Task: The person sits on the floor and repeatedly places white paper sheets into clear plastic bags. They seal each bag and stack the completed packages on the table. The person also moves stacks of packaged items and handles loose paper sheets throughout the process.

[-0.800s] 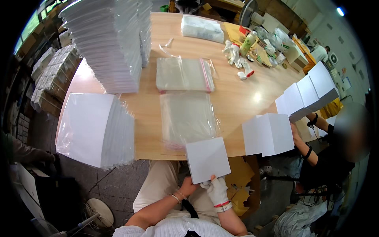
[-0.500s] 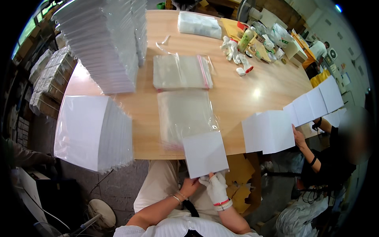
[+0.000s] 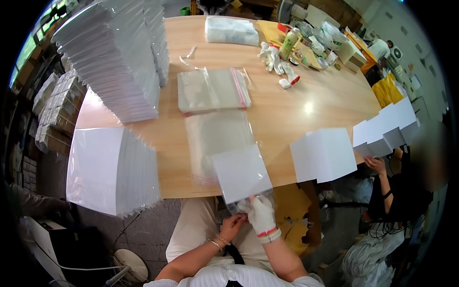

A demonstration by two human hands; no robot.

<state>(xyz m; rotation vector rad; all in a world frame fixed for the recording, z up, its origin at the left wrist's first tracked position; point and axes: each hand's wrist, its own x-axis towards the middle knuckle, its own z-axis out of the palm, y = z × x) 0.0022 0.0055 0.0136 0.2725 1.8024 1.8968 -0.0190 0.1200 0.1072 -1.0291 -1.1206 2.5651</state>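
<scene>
A square white board or booklet [image 3: 241, 173] lies inside a clear plastic bag [image 3: 231, 208], which juts over the table's near edge towards my lap. My bare left hand [image 3: 233, 226] has its fingers closed at the bag's near edge. In a white glove with a red cuff, my right hand [image 3: 261, 215] grips the bag near the board's near edge; a bare fingertip shows there. Under the board's far part lies a stack of clear bags [image 3: 220, 136], with another stack of bags [image 3: 210, 90] beyond it.
Bagged white boards stand in a leaning pile [image 3: 112, 170] at left, below a tall stack [image 3: 110, 62]. White boards [image 3: 322, 155] sit at the right edge, where a co-worker's hand [image 3: 376, 164] handles others [image 3: 387, 129]. Loose gloves [image 3: 272, 58] and a bottle [image 3: 289, 44] lie far right.
My hands have drawn the bag's near end out past the board, so more clear plastic shows. The co-worker's hand has moved from the near board pile to the farther boards.
</scene>
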